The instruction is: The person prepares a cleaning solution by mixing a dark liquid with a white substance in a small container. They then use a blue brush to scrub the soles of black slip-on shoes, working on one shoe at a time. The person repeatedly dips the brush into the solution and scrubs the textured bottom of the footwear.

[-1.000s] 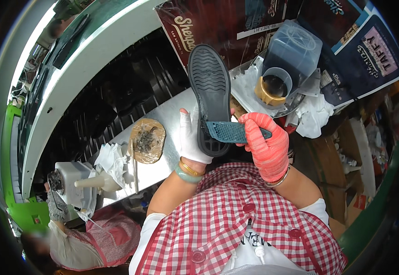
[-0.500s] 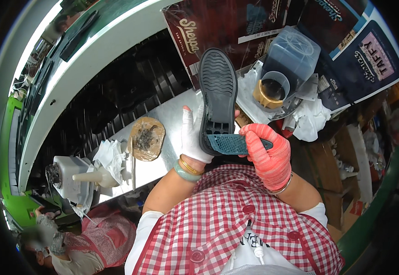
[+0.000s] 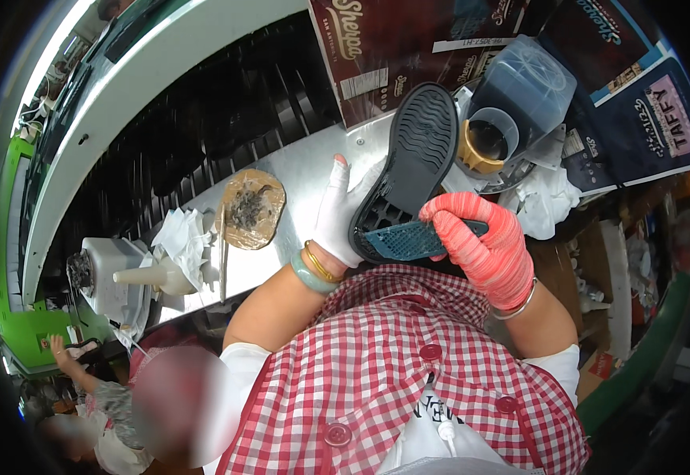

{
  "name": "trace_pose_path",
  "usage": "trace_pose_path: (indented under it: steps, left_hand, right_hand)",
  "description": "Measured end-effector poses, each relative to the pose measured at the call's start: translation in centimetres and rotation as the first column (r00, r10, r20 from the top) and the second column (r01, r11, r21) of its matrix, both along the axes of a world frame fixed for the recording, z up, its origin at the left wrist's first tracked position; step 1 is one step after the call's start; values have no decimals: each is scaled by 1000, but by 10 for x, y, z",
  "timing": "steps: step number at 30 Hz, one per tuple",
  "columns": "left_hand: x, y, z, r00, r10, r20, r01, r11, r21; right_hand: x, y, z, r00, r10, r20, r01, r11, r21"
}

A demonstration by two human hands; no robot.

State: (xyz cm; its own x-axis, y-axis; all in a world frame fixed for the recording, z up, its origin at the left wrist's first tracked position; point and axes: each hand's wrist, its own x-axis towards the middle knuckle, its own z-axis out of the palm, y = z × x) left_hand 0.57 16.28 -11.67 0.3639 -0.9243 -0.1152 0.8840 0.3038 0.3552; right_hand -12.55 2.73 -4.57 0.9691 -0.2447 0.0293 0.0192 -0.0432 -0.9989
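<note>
Tilted with its toe to the upper right is a black shoe sole, wavy tread facing up and open grid cells showing toward the heel. My left hand, in a white glove with bare fingertips, supports it from the left, thumb stuck out and other fingers hidden beneath. Across the heel lies a teal textured strip. My right hand, in a pink-red knit glove, pinches the strip's right end between thumb and fingers. Whether the strip is attached to the sole, I cannot tell.
Left on the metal table are a wrapped dish of dark bits with a thin stick, crumpled tissue and a nozzled bottle. A dark-liquid cup, clear container and boxes stand right. A co-worker's hand shows lower left.
The sole's toe has swung to the right, so it leans more. My right hand has shifted right with the strip's end still pinched. The view has also shifted a little.
</note>
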Motion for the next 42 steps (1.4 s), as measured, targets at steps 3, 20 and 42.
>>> trace_pose_path:
  steps: [3,20,42]
  left_hand:
    - [-1,2,8,999,-45,13,45,998,40]
    - [16,28,-2,906,-359,223,315,925,212]
    - [43,60,-21,799,-567,201,492,808,323]
  right_hand:
    - [5,-1,12,992,56,-115,-56,998,4]
    - [57,3,29,835,407,-371,-436,900,6]
    - [77,2,15,739,517,-432,-542,837,74]
